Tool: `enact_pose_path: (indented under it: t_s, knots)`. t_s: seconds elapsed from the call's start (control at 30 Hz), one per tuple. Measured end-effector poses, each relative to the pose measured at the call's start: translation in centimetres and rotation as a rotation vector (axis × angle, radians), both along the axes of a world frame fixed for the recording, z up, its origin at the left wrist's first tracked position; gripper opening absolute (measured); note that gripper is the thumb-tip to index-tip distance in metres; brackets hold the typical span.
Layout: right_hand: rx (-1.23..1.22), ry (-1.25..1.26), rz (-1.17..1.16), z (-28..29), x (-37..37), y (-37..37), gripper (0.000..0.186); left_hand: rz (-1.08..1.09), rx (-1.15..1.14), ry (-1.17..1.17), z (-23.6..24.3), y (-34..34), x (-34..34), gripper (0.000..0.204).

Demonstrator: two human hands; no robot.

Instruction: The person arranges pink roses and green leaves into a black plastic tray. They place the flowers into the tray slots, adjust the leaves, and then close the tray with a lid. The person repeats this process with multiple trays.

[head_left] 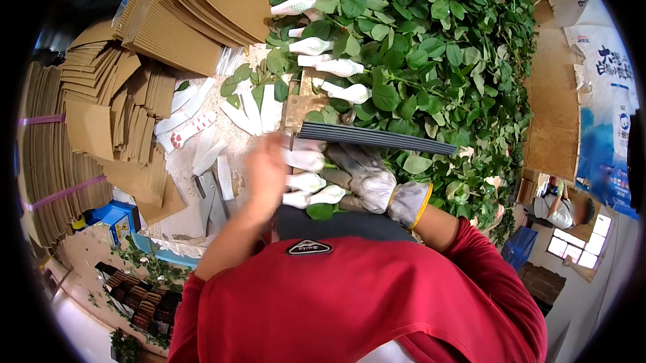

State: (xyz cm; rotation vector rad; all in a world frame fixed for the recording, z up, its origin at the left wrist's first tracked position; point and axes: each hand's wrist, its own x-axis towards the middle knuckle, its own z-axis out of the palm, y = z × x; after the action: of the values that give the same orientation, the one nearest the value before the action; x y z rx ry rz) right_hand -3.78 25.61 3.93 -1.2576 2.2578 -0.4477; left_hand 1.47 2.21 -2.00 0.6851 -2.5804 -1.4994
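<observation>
My bare left hand is smeared by motion, beside a white mesh-sleeved flower head; its fingers cannot be made out. My right hand wears a grey-white glove with a yellow cuff edge. Its fingers are curled among the stems, partly hidden under a dark ribbed strip; what they hold cannot be made out. Below the left hand's side of the strip lie more white mesh-sleeved heads. Further sleeved heads line the left edge of a thick bed of leafy green stems.
Flat white mesh sleeves and a grey metal tool lie on the pale tabletop to the left. Stacked corrugated cardboard stands behind, with bundled cardboard at far left. A blue box sits below. Another person is at far right.
</observation>
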Motion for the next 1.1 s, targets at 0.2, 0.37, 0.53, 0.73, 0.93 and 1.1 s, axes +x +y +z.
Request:
enact_pose_path:
  t_s: [0.2, 0.37, 0.53, 0.73, 0.93, 1.1]
  knots:
    - [-0.073, 0.026, -0.036, 0.0, 0.2, 0.0, 0.072, -0.496, -0.73, 0.21, 7.2, -8.7, 0.2, 0.024]
    - [-0.052, 0.021, 0.01, 0.7, -0.2, -0.2, 0.072, -0.731, 0.008, 0.007, 2.4, -3.3, 1.2, 0.02]
    - [-0.011, 0.01, -0.039, 0.4, 0.2, 0.2, 0.069, -0.606, -0.192, -0.233, 6.3, -13.3, 0.7, 0.021]
    - [-0.016, 0.021, -0.009, 0.1, 0.3, 0.3, 0.068, -0.773, 0.072, -0.176, 3.9, -6.0, 3.2, 0.032]
    - [-0.037, -0.003, -0.03, -0.6, 0.1, 0.7, 0.068, -0.621, 0.094, -0.228, 3.2, -10.9, 4.0, 0.009]
    - [-0.094, -0.014, -0.031, -0.6, 0.0, 0.6, 0.066, -0.719, 0.277, -0.524, 4.7, -9.1, 3.2, 0.014]
